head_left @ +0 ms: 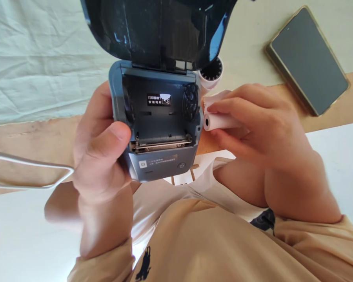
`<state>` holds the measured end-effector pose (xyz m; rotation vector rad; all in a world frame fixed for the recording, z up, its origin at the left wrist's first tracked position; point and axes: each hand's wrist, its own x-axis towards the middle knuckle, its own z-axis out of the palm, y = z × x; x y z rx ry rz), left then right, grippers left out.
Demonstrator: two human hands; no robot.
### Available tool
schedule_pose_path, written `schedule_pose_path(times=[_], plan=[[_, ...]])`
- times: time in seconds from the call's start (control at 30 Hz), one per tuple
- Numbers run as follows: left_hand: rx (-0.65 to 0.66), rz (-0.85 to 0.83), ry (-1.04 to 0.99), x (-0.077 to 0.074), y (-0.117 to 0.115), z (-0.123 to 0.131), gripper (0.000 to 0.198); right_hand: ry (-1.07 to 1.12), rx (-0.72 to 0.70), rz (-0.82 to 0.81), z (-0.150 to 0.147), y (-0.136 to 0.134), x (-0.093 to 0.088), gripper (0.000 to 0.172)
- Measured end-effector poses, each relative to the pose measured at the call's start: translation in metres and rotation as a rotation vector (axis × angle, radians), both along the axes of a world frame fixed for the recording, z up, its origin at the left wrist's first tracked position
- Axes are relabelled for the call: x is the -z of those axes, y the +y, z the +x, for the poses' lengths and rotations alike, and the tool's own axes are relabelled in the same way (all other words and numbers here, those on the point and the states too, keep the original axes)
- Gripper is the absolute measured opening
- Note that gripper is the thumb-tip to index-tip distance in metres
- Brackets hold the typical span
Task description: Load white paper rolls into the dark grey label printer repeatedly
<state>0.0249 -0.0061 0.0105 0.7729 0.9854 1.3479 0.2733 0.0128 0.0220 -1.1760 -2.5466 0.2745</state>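
Note:
My left hand (101, 156) grips the left side of a small blue-grey label printer (160, 129), thumb on its front edge. The printer's dark lid (159, 27) stands open and its paper bay is empty. My right hand (261, 125) is closed around a white paper roll (216, 121), held just right of the printer with the roll's hollow end facing the bay. A second white roll (212, 74) with a dark toothed end stands on the table behind my fingers.
A dark phone (307, 58) lies face up at the upper right on the light tabletop. A pale cloth (41, 58) covers the upper left. A white cable loop (29, 172) lies at the left. My tan sleeves fill the bottom.

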Motion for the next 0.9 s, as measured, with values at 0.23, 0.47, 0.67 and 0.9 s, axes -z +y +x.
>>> schedule_pose_path(times=[0.23, 0.47, 0.67, 0.9], plan=[[0.058, 0.021, 0.02, -0.0037, 0.0004, -0.0004, 0.037, 0.03, 0.104, 0.055, -0.0034, 0.0009, 0.0014, 0.012], [0.023, -0.03, 0.009, -0.0067, -0.0001, 0.0047, 0.034, -0.027, 0.14, 0.075, -0.0045, 0.0001, 0.0018, 0.014], [0.076, 0.039, -0.026, -0.0005, 0.0021, -0.0027, 0.046, 0.053, 0.119, 0.045, -0.0067, -0.0014, -0.0034, 0.016], [-0.023, 0.052, -0.008, -0.0045, -0.0001, 0.0062, 0.035, 0.144, 0.117, 0.039, -0.0082, -0.0012, -0.0013, 0.022]])
